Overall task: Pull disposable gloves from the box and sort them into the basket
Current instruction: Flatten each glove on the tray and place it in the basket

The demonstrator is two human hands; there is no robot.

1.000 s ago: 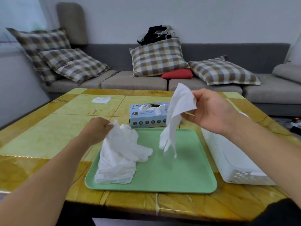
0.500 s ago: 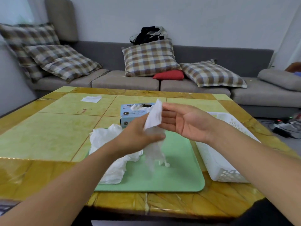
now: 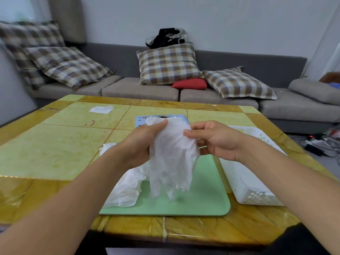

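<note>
Both hands meet over the green tray (image 3: pixel 207 199): the left hand (image 3: pixel 141 144) has its fingers curled round the upper edge of a white disposable glove (image 3: pixel 173 159), thumb pressed on the cuff end, while the right hand (image 3: pixel 215 142) pinches the opposite edge between thumb and fingertips, so the glove hangs between them, held up above the tray and not touching it. By my reading the step in hand is handling a single glove already out of the box (image 3: pixel 161 118), which sits just behind the hands at the tray's far edge with more white material showing at its opening. Getting this glove into the white basket (image 3: pixel 253 192), which stands just to the right of the tray, seems to call for one hand to let go and the other to carry it rightward over the rim. The glove looks thin, translucent and crumpled, its finger ends dangling limp toward the tray; it will likely cling and fold rather than drop cleanly. A loose pile of gloves (image 3: pixel 127 188) lies on the tray's left side, partly spilling over its edge, so some sorting appears undone.
</note>
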